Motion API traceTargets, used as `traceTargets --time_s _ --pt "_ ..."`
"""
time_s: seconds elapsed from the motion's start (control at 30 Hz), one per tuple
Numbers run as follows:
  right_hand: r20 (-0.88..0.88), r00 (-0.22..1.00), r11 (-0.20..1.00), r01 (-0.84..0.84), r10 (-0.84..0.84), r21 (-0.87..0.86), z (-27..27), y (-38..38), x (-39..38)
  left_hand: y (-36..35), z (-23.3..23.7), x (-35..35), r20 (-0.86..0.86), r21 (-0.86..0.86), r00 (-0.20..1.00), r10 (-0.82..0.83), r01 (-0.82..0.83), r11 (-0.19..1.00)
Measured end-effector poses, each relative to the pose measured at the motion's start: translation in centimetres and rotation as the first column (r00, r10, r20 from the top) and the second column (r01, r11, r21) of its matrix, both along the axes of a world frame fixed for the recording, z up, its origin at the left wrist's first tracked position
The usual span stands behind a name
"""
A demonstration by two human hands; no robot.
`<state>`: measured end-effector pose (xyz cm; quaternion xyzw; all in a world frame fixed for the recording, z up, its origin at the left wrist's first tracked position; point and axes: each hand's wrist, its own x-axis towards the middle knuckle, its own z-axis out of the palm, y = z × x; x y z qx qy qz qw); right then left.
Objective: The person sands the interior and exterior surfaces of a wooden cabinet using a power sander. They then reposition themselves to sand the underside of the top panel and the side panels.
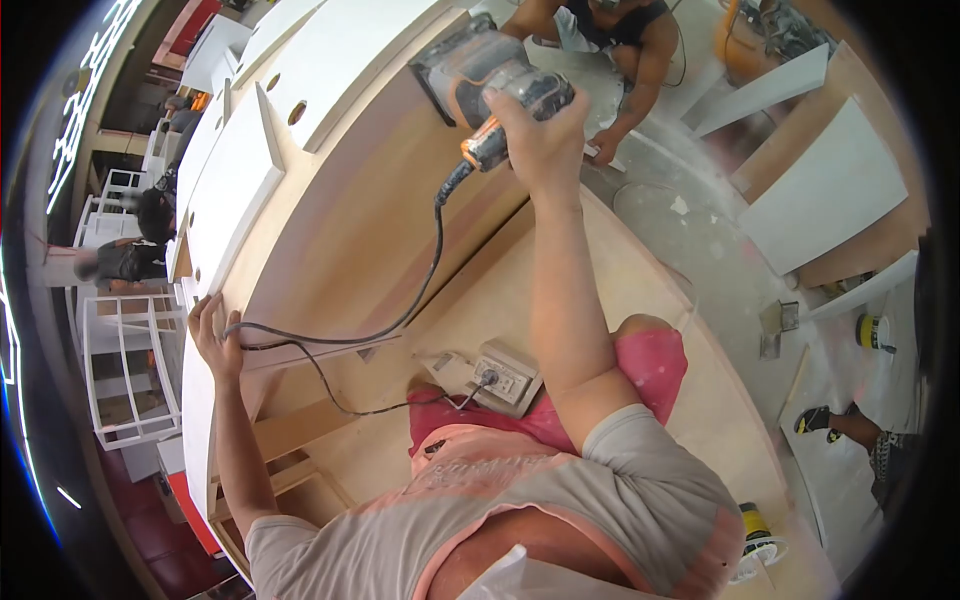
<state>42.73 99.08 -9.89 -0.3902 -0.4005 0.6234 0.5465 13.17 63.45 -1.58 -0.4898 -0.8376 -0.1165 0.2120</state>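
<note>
— Where's the sander [490, 75] from where you stand?

— Upper middle of the frame, pad flat against the curved plywood panel [350, 200]; the right hand [540, 140] has its grip clamped round the body of it, arm stretched straight up from the shoulder.

— And the other hand?

— The left hand [215, 335] is at the left edge, fingers closed over the rim of the white panel [230, 200]; the cord [420, 280] bends right there, so the grip is shut on the cord and presses it against that rim.

— Where does the cord run?

— One stretch rises to the sander's tail; the other sags across the plywood to the socket box [505, 375] in the middle of the frame, just above the person's pink lap.

— Anything in the way?

— The cord itself hangs across the face being worked; the white panel, with round holes in it, stands on edge just left of the sander.

— Who else is about?

— A second person [610, 40] crouches at the top of the frame, one hand down on the dusty floor [680, 220]; a shod foot [815, 420] shows at the right edge.

— And lying around?

— White boards [830, 190] lean at the upper right; a yellow-capped tin [872, 330] sits near them; a roll of tape [755, 530] lies at the lower right; a white shelf frame [130, 370] stands at the far left.
</note>
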Motion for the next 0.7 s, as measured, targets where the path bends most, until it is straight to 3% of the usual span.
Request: traceTargets --time_s 0.07,0.1,0.2,0.23,0.27,0.33,0.4,0.47,0.53,0.6,0.7 --pt "0.068 0.996 0.983 0.048 -0.061 0.176 0.3 -0.5 -0.6 0.2 0.0 0.2 -0.002 0.005 1.0 -0.009 0.009 1.0" --pt "0.21 0.974 0.975 0.031 -0.079 0.221 0.9 -1.4 -0.4 0.3 -0.1 0.1 0.003 0.002 1.0 -0.013 0.013 1.0" --pt "0.095 0.987 0.957 0.097 -0.128 0.275 -1.0 -3.5 -2.2 0.3 -0.2 -0.2 -0.003 0.013 0.999 -0.037 0.037 0.999" --pt "-0.015 1.0 0.993 0.026 -0.025 0.115 -1.0 -4.1 -1.9 0.3 -0.1 -0.2 0.001 0.02 0.999 -0.037 0.037 0.999" --pt "-0.009 0.999 0.993 0.036 -0.035 0.111 -1.5 -4.1 -1.7 0.2 -0.1 -0.3 0.006 0.025 0.999 -0.038 0.038 0.999" --pt "-0.045 0.993 0.992 0.106 -0.109 -0.065 -4.1 -4.0 -2.2 0.2 -0.1 -0.6 0.004 0.015 0.999 -0.041 0.041 0.999" --pt "-0.053 0.991 0.987 0.121 -0.127 -0.101 -9.0 -2.7 -3.0 0.0 -0.4 -0.8 -0.022 0.03 0.998 -0.066 0.067 0.997" --pt "0.012 0.981 0.95 0.191 -0.194 -0.247 -11.9 -1.9 -3.3 0.1 -0.7 -0.3 -0.026 0.053 0.999 -0.046 0.047 0.997" --pt "-0.021 0.983 0.968 0.174 -0.181 -0.182 -13.7 -0.2 -3.4 -0.1 -0.6 -0.8 -0.041 0.038 0.997 -0.062 0.064 0.997" --pt "-0.161 0.958 0.954 0.2 -0.238 -0.224 -10.0 0.5 -2.8 0.1 -0.2 0.0 -0.019 0.063 0.999 -0.05 0.051 0.997" --pt "-0.12 0.963 0.968 0.231 -0.243 -0.1 -5.2 1.3 -2.4 0.8 0.3 0.7 0.013 0.068 1.0 -0.008 0.007 0.998"
